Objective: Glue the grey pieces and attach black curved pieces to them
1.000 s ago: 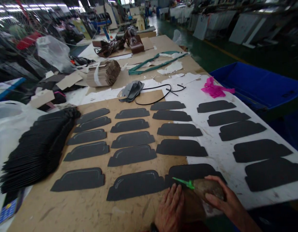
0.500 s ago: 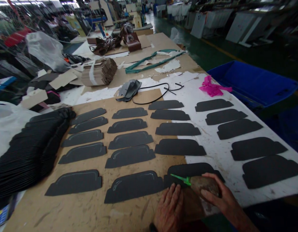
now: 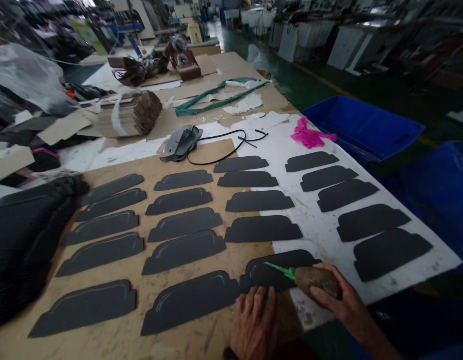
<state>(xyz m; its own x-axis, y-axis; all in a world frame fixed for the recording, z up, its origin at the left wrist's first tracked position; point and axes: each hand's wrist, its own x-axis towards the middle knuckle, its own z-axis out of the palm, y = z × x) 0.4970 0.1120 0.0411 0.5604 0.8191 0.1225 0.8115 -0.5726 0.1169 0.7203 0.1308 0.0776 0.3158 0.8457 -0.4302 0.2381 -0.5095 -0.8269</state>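
Observation:
My right hand [image 3: 338, 305] grips a brown squeeze bottle [image 3: 316, 281] with a green nozzle [image 3: 279, 270], the tip resting on the nearest dark shaped piece [image 3: 278, 271]. My left hand [image 3: 254, 322] lies flat on the table, fingers pressing that piece's near edge. Several more dark pieces lie in rows across the brown board [image 3: 115, 330] and the white sheet [image 3: 321, 235]; those on the left, like one [image 3: 184, 250], carry a shiny traced line.
A big stack of dark pieces [image 3: 25, 235] sits at the left. Farther back lie grey pieces [image 3: 182, 142], a black cord [image 3: 231, 145], pink scraps [image 3: 310, 136], a bundle of brown pieces [image 3: 136, 114] and a green strip [image 3: 216, 97]. Blue bins [image 3: 362, 130] stand right of the table.
The view has swung right and slightly closer, so the table contents sit further left. My hands stay on the nearest piece, the nozzle tip hardly moving along it.

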